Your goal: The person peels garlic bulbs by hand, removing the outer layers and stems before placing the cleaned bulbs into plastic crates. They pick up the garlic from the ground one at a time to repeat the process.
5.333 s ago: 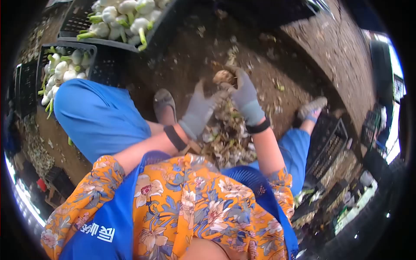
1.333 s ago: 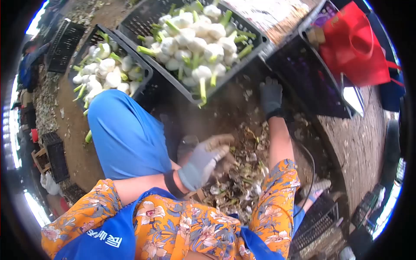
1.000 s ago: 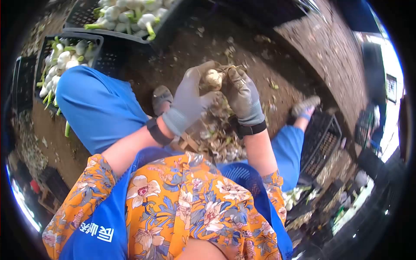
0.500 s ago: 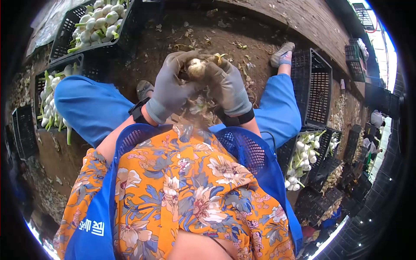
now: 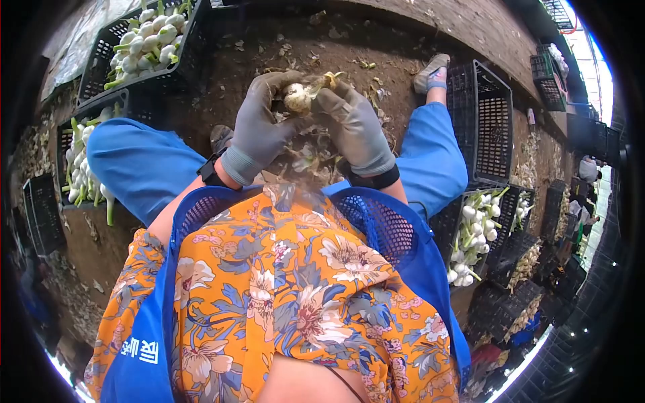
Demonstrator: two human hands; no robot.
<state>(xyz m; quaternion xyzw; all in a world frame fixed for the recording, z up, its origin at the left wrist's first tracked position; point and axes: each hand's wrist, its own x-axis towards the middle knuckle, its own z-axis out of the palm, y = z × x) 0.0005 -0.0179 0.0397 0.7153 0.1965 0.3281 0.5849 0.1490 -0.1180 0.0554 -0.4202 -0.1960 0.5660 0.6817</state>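
Observation:
A pale garlic bulb (image 5: 296,99) sits between my two gloved hands, low over the dirt floor. My left hand (image 5: 263,127) curls its fingers and thumb around it from the left. On the other side, my right hand (image 5: 357,131) is closed, pinching a strip of yellowish papery garlic skin (image 5: 332,79) that stretches toward the bulb. Both gloves are grey and dirt-stained at the fingers. Part of the bulb is hidden behind the left fingers.
Crates of white garlic stand at the upper left (image 5: 145,46), left (image 5: 82,158) and right (image 5: 478,228). A black crate (image 5: 494,127) lies beside my outstretched foot. Garlic skins (image 5: 306,158) litter the ground, and a wooden board (image 5: 463,37) runs along the far side.
My right hand has drawn slightly away from the bulb, and the skin between them shows more. The bulb has shifted a little up and left.

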